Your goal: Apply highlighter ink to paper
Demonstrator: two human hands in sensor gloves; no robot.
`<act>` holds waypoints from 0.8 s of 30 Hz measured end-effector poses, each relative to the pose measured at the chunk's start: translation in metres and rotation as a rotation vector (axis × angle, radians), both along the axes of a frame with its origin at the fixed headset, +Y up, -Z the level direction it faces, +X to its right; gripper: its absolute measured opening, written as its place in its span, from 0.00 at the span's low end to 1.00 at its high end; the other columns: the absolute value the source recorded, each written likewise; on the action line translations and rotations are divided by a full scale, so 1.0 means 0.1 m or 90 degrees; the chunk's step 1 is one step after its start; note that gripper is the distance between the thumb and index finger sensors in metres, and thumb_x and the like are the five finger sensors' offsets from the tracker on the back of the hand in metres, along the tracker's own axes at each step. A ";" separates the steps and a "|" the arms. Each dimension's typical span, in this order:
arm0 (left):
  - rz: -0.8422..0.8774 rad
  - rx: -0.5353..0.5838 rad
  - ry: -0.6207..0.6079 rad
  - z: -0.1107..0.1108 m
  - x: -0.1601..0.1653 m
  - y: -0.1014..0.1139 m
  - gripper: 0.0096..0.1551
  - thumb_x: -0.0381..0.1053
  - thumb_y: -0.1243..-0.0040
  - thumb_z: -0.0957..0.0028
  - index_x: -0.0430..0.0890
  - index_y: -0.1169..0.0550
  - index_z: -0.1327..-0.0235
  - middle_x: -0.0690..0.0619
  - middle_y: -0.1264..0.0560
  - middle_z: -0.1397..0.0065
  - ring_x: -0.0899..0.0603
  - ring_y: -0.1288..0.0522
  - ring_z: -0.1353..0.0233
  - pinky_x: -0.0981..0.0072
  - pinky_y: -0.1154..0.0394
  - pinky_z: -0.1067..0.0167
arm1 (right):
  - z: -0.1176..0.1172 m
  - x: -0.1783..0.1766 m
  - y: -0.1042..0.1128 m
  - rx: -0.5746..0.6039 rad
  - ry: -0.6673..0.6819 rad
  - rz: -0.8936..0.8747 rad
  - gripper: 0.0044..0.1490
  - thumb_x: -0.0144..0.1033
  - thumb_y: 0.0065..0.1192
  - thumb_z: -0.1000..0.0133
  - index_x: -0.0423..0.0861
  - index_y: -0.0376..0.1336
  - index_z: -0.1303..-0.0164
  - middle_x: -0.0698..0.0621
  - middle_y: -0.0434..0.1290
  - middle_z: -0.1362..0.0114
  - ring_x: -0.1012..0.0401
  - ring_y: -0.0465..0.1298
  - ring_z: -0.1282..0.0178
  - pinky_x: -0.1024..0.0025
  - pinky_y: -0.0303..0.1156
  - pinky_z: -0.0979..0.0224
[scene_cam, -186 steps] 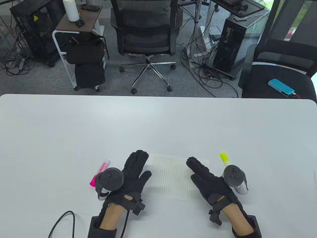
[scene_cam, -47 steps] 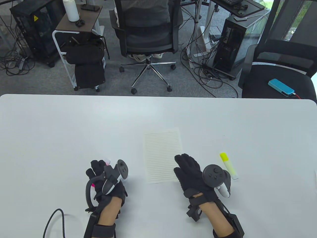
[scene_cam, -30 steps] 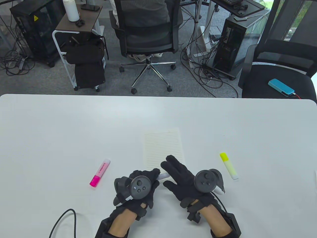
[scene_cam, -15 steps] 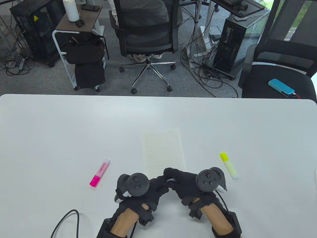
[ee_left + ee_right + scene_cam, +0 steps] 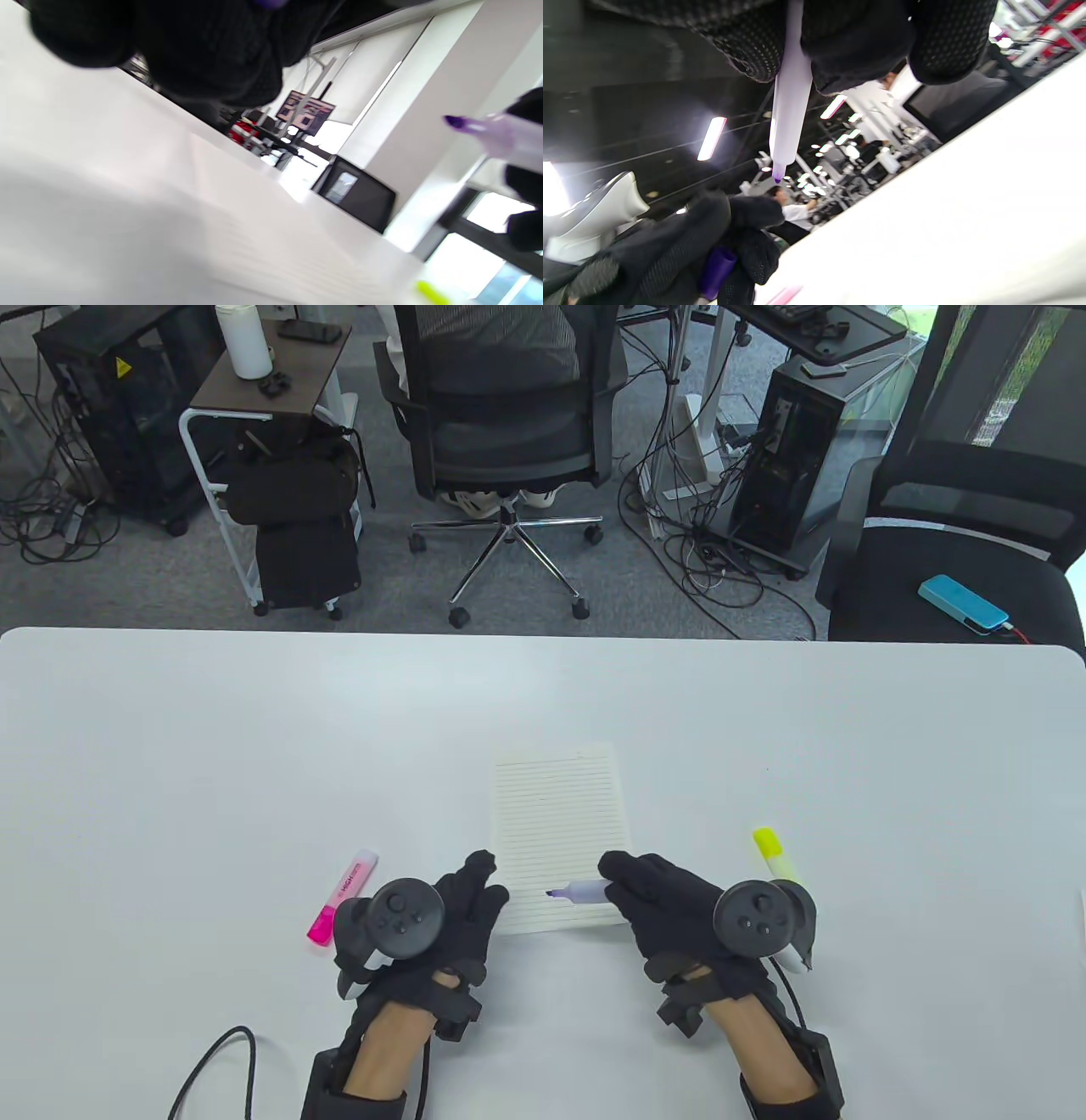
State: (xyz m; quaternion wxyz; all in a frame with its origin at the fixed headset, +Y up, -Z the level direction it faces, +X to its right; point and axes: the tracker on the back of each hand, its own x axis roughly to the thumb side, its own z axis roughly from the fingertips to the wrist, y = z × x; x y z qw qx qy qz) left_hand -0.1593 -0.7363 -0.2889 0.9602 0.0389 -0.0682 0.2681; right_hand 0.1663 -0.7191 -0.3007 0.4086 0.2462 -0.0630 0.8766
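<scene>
the lined paper lies flat on the white table; over its near end the right hand grips an uncapped purple highlighter, fingers curled around the barrel, its tip pointing left above the sheet; whether the tip touches the paper cannot be told; just left of the paper's near corner the left hand holds the purple cap within curled fingers; a pink highlighter lies left of the paper, beside the left hand; a yellow highlighter lies right of the paper, capped, partly behind the right hand's tracker.
</scene>
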 end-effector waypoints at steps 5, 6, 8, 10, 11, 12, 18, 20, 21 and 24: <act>-0.233 -0.148 0.033 -0.08 0.07 -0.14 0.36 0.50 0.46 0.51 0.54 0.35 0.26 0.48 0.30 0.26 0.43 0.26 0.39 0.38 0.32 0.37 | -0.04 0.02 -0.06 -0.021 -0.033 0.045 0.28 0.34 0.64 0.35 0.50 0.63 0.23 0.34 0.71 0.34 0.52 0.77 0.54 0.43 0.71 0.33; -0.243 -0.159 0.037 -0.08 0.08 -0.16 0.35 0.47 0.44 0.52 0.55 0.33 0.27 0.49 0.30 0.25 0.42 0.27 0.37 0.38 0.32 0.36 | -0.04 0.01 -0.07 -0.025 -0.035 0.052 0.28 0.34 0.64 0.35 0.50 0.63 0.23 0.34 0.71 0.33 0.52 0.77 0.54 0.43 0.71 0.33; -0.250 -0.171 0.042 -0.11 0.08 -0.19 0.34 0.43 0.42 0.54 0.56 0.29 0.30 0.51 0.29 0.25 0.42 0.27 0.37 0.39 0.32 0.36 | -0.05 -0.01 -0.10 -0.032 -0.037 0.064 0.28 0.34 0.64 0.35 0.50 0.63 0.23 0.34 0.71 0.33 0.52 0.78 0.54 0.43 0.71 0.33; -0.255 -0.176 0.049 -0.13 0.07 -0.20 0.33 0.41 0.40 0.55 0.57 0.27 0.32 0.52 0.29 0.25 0.41 0.27 0.35 0.39 0.32 0.36 | -0.05 -0.03 -0.13 -0.043 -0.037 0.075 0.28 0.34 0.64 0.35 0.50 0.63 0.23 0.34 0.71 0.33 0.52 0.78 0.54 0.42 0.71 0.33; -0.260 -0.180 0.053 -0.13 0.06 -0.21 0.33 0.41 0.40 0.55 0.57 0.26 0.32 0.53 0.29 0.25 0.41 0.27 0.34 0.40 0.32 0.35 | -0.05 -0.04 -0.14 -0.046 -0.034 0.080 0.28 0.34 0.63 0.35 0.49 0.63 0.22 0.34 0.71 0.33 0.52 0.78 0.54 0.42 0.71 0.33; -0.263 -0.184 0.056 -0.13 0.06 -0.21 0.33 0.41 0.39 0.55 0.57 0.25 0.33 0.53 0.30 0.24 0.40 0.28 0.32 0.40 0.32 0.35 | -0.06 -0.05 -0.15 -0.047 -0.033 0.082 0.28 0.34 0.63 0.35 0.49 0.63 0.22 0.34 0.71 0.33 0.52 0.78 0.53 0.42 0.71 0.33; -0.291 -0.220 0.076 -0.12 0.07 -0.25 0.34 0.44 0.38 0.55 0.54 0.28 0.30 0.50 0.37 0.20 0.35 0.36 0.25 0.36 0.38 0.32 | -0.06 -0.12 -0.20 -0.057 -0.024 0.108 0.28 0.34 0.62 0.34 0.49 0.62 0.22 0.34 0.71 0.33 0.52 0.78 0.53 0.42 0.71 0.33; -0.298 -0.214 0.074 -0.10 0.12 -0.24 0.36 0.44 0.38 0.55 0.53 0.31 0.28 0.49 0.40 0.19 0.34 0.40 0.23 0.33 0.42 0.30 | -0.05 -0.16 -0.22 -0.052 -0.030 0.127 0.28 0.35 0.62 0.34 0.50 0.62 0.22 0.34 0.71 0.34 0.52 0.78 0.53 0.42 0.71 0.33; -0.301 -0.212 0.071 -0.09 0.14 -0.23 0.37 0.46 0.38 0.55 0.52 0.32 0.27 0.49 0.41 0.19 0.33 0.42 0.22 0.33 0.44 0.30 | -0.05 -0.16 -0.22 -0.051 -0.032 0.130 0.28 0.35 0.62 0.34 0.50 0.62 0.22 0.34 0.71 0.34 0.52 0.78 0.54 0.43 0.71 0.33; -0.290 -0.177 0.036 -0.04 0.25 -0.18 0.39 0.50 0.40 0.53 0.53 0.36 0.25 0.48 0.45 0.18 0.32 0.46 0.21 0.31 0.47 0.29 | -0.04 -0.21 -0.19 -0.029 -0.061 0.162 0.26 0.38 0.62 0.33 0.49 0.64 0.24 0.35 0.73 0.38 0.53 0.78 0.57 0.44 0.72 0.35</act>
